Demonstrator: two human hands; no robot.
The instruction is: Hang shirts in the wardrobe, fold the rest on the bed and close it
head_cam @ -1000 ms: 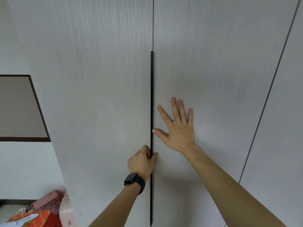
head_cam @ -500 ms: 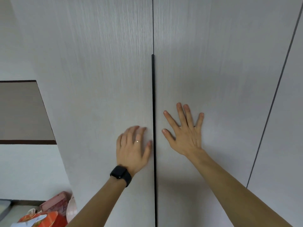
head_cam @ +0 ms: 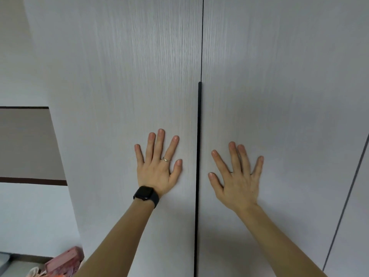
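Pale grey wood-grain covers the wardrobe point(head_cam: 279, 56), which fills nearly the whole view straight in front of the person. Its left door point(head_cam: 119, 86) and right door point(head_cam: 289, 116) meet along a thin vertical seam, and from mid-height downward a black handle strip point(head_cam: 199, 136) runs along that seam to the bottom edge of the view.

On the left door lies the left hand point(head_cam: 157, 170), palm flat against the surface, fingers straight and spread, thumb just beside the handle strip without touching it; it holds nothing. The right hand point(head_cam: 237, 182) lies the same way on the right door, palm to the panel, fingers fanned apart, thumb pointing toward the strip and apart from it. The two hands sit at about the same height, one on each side of the strip.

A black watch point(head_cam: 146, 194) circles the left wrist and a thin ring point(head_cam: 166, 159) sits on one finger of that hand. Both bare forearms rise from the lower edge and cover the lower part of each door.

Further right, a dark slanted seam point(head_cam: 347, 196) sets off a neighbouring panel point(head_cam: 359, 236) of the same finish. To the left stands a white wall point(head_cam: 30, 216) with a grey-brown inset point(head_cam: 26, 142) edged in dark brown. In the bottom-left corner, low beside the wardrobe, a pink box point(head_cam: 65, 259) shows, partly hidden by the left forearm.
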